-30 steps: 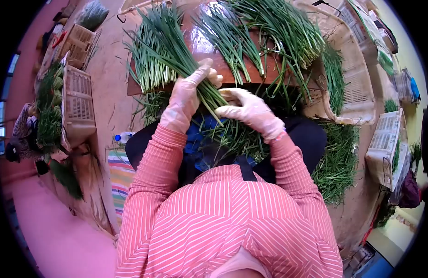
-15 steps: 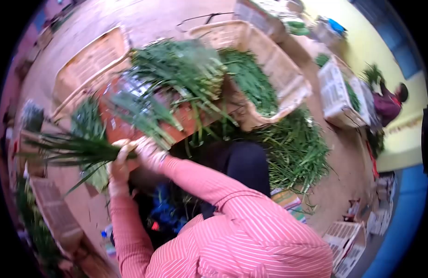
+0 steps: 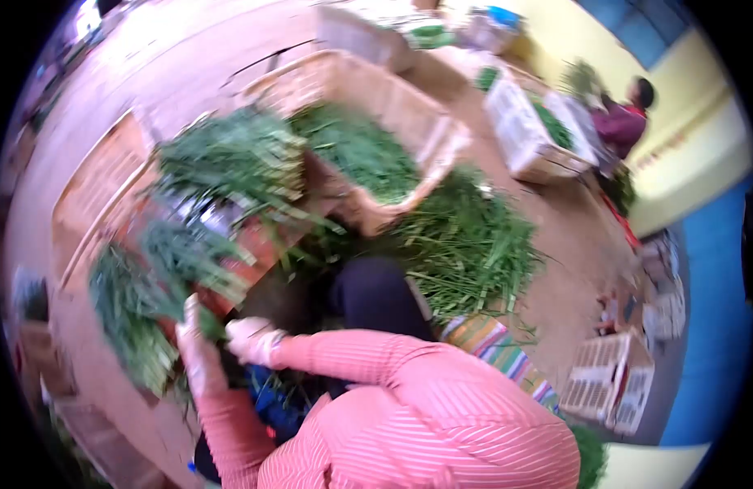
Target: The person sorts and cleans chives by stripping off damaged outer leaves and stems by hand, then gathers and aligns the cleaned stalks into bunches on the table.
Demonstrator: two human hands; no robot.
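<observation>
My left hand (image 3: 198, 349) is closed around a bunch of long green chives (image 3: 208, 328), partly hidden by the fingers and blurred. Close beside it, my right hand (image 3: 252, 339) has its fingers curled together near the bunch; what they pinch, if anything, cannot be made out. Beyond my hands a low red table (image 3: 264, 254) carries a small chive bundle (image 3: 195, 251) and a big stack of chives (image 3: 229, 159). Another chive pile (image 3: 132, 314) lies to the left of my left hand, its pale stalk ends toward me.
A crate (image 3: 454, 134) with chives stands beyond the table, another crate (image 3: 91, 191) at its left. Loose chives (image 3: 474, 240) are heaped on the floor to my right, near a striped cloth (image 3: 499, 350). A person (image 3: 621, 126) is by a white crate (image 3: 523, 134).
The view has swung right. The bunch in my left hand stretched out to the left before; now it is mostly hidden by the hand. My right hand has come slightly apart from my left.
</observation>
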